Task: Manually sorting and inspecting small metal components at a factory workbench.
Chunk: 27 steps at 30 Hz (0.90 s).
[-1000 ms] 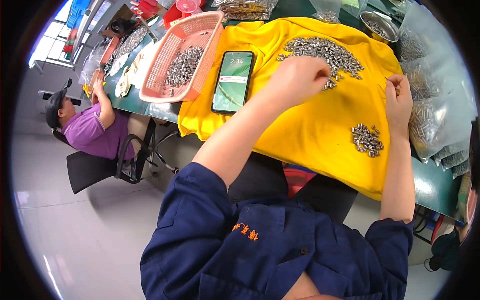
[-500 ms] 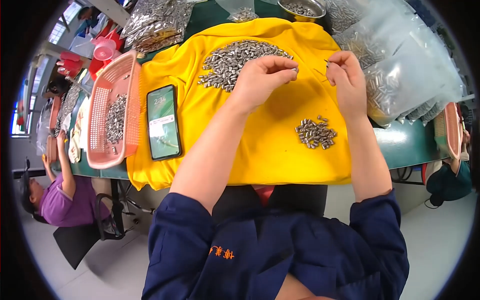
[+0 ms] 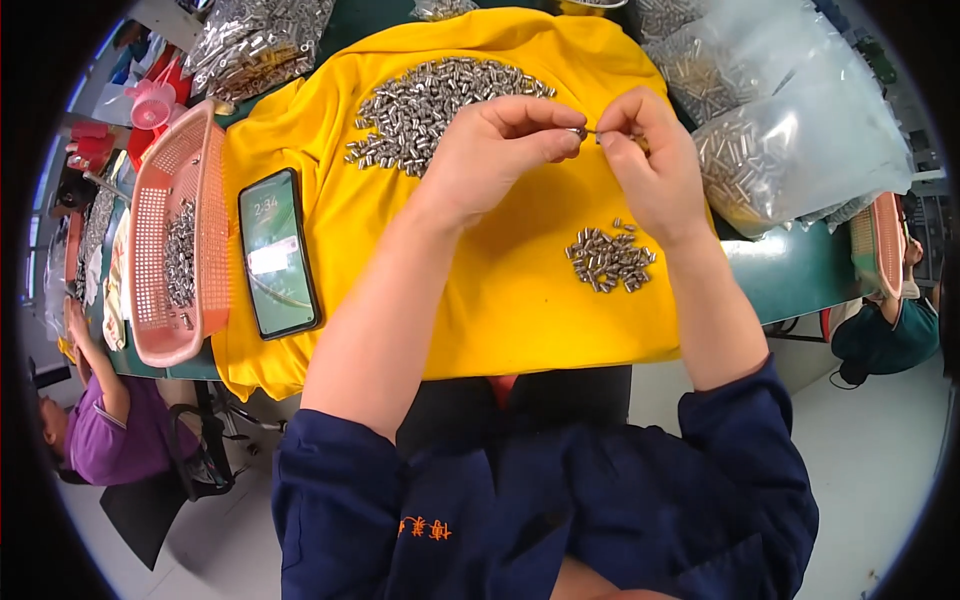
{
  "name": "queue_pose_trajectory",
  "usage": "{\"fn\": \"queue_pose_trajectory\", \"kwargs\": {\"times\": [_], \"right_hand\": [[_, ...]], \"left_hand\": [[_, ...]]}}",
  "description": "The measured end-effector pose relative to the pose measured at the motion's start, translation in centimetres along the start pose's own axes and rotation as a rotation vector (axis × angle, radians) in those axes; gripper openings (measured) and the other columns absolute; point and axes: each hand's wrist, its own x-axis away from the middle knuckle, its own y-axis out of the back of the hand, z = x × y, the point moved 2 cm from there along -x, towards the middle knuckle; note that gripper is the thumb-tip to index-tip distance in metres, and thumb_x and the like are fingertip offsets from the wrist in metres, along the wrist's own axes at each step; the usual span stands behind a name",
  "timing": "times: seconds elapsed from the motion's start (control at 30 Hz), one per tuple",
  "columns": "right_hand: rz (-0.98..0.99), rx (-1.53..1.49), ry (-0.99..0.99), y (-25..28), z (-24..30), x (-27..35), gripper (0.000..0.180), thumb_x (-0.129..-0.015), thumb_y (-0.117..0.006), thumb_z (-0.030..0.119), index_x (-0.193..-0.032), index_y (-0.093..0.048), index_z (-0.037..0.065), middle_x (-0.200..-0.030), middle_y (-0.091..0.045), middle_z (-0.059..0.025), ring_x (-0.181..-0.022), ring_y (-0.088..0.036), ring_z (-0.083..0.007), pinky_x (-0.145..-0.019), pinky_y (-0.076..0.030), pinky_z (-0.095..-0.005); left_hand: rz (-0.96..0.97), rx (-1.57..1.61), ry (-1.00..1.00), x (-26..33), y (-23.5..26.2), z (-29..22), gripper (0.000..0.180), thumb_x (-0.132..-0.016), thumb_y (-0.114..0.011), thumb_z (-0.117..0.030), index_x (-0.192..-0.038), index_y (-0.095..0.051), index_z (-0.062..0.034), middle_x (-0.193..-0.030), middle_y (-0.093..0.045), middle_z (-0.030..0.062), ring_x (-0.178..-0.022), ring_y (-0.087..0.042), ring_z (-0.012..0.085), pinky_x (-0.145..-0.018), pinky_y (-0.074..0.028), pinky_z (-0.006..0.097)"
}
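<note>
My left hand (image 3: 490, 152) pinches a small shiny metal cylinder (image 3: 578, 132) between thumb and forefinger, above the yellow cloth (image 3: 520, 320). Facing it, my right hand (image 3: 652, 165) is closed on a thin dark pin-like tool (image 3: 593, 132), whose tip meets or nearly meets the cylinder; the fingers hide most of the tool. A large heap of metal cylinders (image 3: 420, 110) lies behind and left of my left hand. Nearer to me, below the right hand, rests a smaller heap of such cylinders (image 3: 610, 262).
A phone (image 3: 278, 255) lies on the cloth's left side, beside a pink basket (image 3: 150, 335) holding more cylinders. Clear bags of metal parts (image 3: 765, 165) crowd the right; another bag (image 3: 260, 45) sits back left. People work at far left (image 3: 120, 430) and far right (image 3: 880, 340).
My right hand has moved left, bringing the thin tool up to the cylinder in my left hand. The whole view has shifted slightly.
</note>
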Motion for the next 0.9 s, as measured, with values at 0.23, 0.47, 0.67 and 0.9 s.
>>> {"fn": "queue_pose_trajectory", "kwargs": {"times": [0.23, 0.47, 0.67, 0.9], "right_hand": [[0.071, 0.014, -0.017, -0.7, 0.0, 0.1, 0.005, -0.071, -0.047, 0.004, -0.075, -0.047, 0.003, -0.064, -0.048, -0.0024, -0.058, -0.044, -0.0084, -0.052, -0.038, -0.021], [0.087, 0.042, -0.07, -0.1, 0.5, 0.7, 0.004, -0.072, -0.046, 0.0, -0.075, -0.045, 0.001, -0.066, -0.046, -0.003, -0.057, -0.044, -0.0078, -0.052, -0.037, -0.0194], [0.07, 0.421, 0.127, -1.0, 0.8, 0.5, 0.005, -0.071, -0.047, 0.001, -0.077, -0.045, 0.002, -0.065, -0.048, -0.0083, -0.053, -0.047, -0.0152, -0.046, -0.039, -0.0243], [0.074, 0.404, 0.113, -0.8, 0.8, 0.5, 0.007, -0.07, -0.048, 0.001, -0.077, -0.044, 0.002, -0.066, -0.047, -0.0098, -0.055, -0.047, -0.0181, -0.052, -0.04, -0.0243]], "left_hand": [[-0.004, -0.002, -0.007, 0.5, 0.3, -0.3, 0.018, -0.074, -0.059, -0.003, -0.091, -0.059, 0.001, -0.08, -0.061, 0.005, -0.073, -0.056, 0.0098, -0.068, -0.045, 0.02], [0.002, -0.138, -0.066, 0.1, -0.5, -0.2, 0.016, -0.07, -0.06, -0.005, -0.085, -0.062, 0.0006, -0.076, -0.062, 0.0056, -0.07, -0.057, 0.0094, -0.066, -0.045, 0.021], [-0.024, -0.352, -0.11, 0.5, 0.1, -0.5, 0.014, -0.072, -0.06, -0.004, -0.085, -0.061, 0.0008, -0.077, -0.061, 0.0047, -0.071, -0.056, 0.0083, -0.066, -0.045, 0.02], [-0.034, -0.379, -0.117, 0.3, -0.1, -0.7, 0.015, -0.068, -0.062, -0.008, -0.081, -0.064, -0.0022, -0.073, -0.063, 0.0068, -0.065, -0.058, 0.0107, -0.061, -0.046, 0.022]]}}
